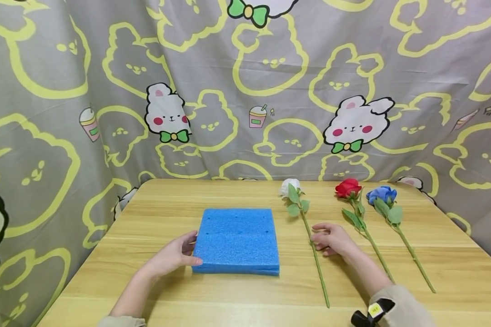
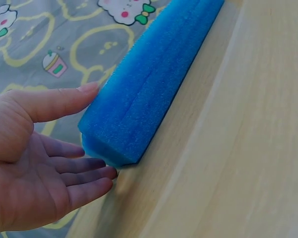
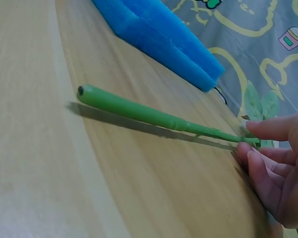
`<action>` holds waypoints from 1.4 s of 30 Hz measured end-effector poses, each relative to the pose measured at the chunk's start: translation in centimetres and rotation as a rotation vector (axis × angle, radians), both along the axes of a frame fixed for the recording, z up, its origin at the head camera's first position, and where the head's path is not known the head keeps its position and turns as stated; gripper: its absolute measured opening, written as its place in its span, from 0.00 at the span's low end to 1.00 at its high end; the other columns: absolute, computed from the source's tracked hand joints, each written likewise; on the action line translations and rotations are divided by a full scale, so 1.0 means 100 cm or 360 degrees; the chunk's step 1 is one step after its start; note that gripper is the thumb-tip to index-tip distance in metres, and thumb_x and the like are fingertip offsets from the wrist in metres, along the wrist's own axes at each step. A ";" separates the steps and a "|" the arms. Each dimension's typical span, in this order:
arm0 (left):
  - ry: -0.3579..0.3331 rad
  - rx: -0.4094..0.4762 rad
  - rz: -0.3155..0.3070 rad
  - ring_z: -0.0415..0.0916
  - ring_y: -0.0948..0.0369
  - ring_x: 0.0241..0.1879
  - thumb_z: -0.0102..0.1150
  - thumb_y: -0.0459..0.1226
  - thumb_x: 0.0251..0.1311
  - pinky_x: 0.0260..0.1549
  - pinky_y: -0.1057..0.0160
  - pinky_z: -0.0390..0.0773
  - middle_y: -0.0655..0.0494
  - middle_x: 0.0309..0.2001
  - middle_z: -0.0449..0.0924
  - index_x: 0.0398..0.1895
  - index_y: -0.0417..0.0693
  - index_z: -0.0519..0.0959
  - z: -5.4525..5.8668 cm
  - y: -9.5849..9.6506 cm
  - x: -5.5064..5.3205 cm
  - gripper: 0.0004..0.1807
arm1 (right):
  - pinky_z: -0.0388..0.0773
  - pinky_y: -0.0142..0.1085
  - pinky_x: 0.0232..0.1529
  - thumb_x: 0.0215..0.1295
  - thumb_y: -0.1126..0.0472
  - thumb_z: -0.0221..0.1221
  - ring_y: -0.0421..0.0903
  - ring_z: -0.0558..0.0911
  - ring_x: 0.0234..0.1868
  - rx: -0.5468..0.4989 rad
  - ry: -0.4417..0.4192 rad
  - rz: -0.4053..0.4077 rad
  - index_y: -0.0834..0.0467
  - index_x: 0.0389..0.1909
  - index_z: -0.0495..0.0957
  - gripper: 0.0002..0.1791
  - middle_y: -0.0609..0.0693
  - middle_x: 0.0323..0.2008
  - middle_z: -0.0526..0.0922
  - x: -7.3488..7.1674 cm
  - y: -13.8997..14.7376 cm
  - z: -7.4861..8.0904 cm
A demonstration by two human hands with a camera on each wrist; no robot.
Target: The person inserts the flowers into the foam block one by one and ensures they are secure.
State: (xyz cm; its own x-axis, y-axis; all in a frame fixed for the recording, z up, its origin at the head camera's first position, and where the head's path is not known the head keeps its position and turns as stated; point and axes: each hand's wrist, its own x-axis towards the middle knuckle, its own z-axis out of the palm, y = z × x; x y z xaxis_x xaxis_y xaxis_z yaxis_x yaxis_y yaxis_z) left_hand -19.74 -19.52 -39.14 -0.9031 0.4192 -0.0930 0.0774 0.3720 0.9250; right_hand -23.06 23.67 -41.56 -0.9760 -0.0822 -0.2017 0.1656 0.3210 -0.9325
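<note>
- Blue foam block (image 1: 238, 240): lies flat on the wooden table (image 1: 229, 299), left of centre. Small dark spots mark the far half of its top face; a lengthwise seam runs along its near edge.
- Left hand (image 1: 171, 258): positioned at the left side of the block. Fingers are spread and slightly bent. The thumb lies at the near left corner; the other fingers extend beside the left end without wrapping round it.
- White rose (image 1: 293, 210): lies on the table right of the block and apart from it. Bloom to the far side, stem end to the near side, angled slightly right.
- Right hand (image 1: 336, 241): positioned at the middle of the white rose's stem, from the right. Fingers are bent, with thumb and fingertips close together at the stem. Whether they pinch it firmly cannot be told.
- Red rose (image 1: 353, 219): lies right of the white rose, bloom far; the right forearm is close to its stem.
- Blue rose (image 1: 394, 215): lies rightmost, just beside the red rose, stem end near and right.
- Black device (image 1: 375, 310): mounted at the right sleeve (image 1: 407, 311); carries a yellow label.
- Patterned cloth (image 1: 237, 150): hangs beyond the far table edge.
</note>
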 end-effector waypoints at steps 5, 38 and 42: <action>0.0003 -0.0011 0.0001 0.54 0.35 0.63 0.67 0.34 0.50 0.61 0.43 0.57 0.26 0.65 0.51 0.67 0.23 0.44 0.000 0.001 0.000 0.50 | 0.77 0.33 0.19 0.53 0.66 0.64 0.42 0.78 0.21 0.0145 0.0038 -0.0070 0.71 0.58 0.65 0.32 0.51 0.29 0.81 -0.001 -0.008 0.000; -0.0020 0.0047 -0.0052 0.54 0.36 0.63 0.66 0.32 0.50 0.61 0.44 0.57 0.26 0.65 0.51 0.67 0.23 0.43 -0.002 0.001 0.000 0.50 | 0.80 0.30 0.28 0.62 0.69 0.54 0.44 0.83 0.32 -0.0342 -0.0114 0.0202 0.80 0.59 0.54 0.30 0.55 0.35 0.82 0.002 0.000 0.000; -0.0018 0.0040 -0.0048 0.54 0.36 0.63 0.66 0.33 0.50 0.61 0.44 0.57 0.26 0.65 0.51 0.67 0.23 0.43 -0.001 0.001 0.000 0.50 | 0.80 0.31 0.34 0.63 0.71 0.54 0.45 0.83 0.36 -0.0481 -0.0159 0.0341 0.82 0.61 0.47 0.34 0.57 0.38 0.82 0.002 0.003 0.002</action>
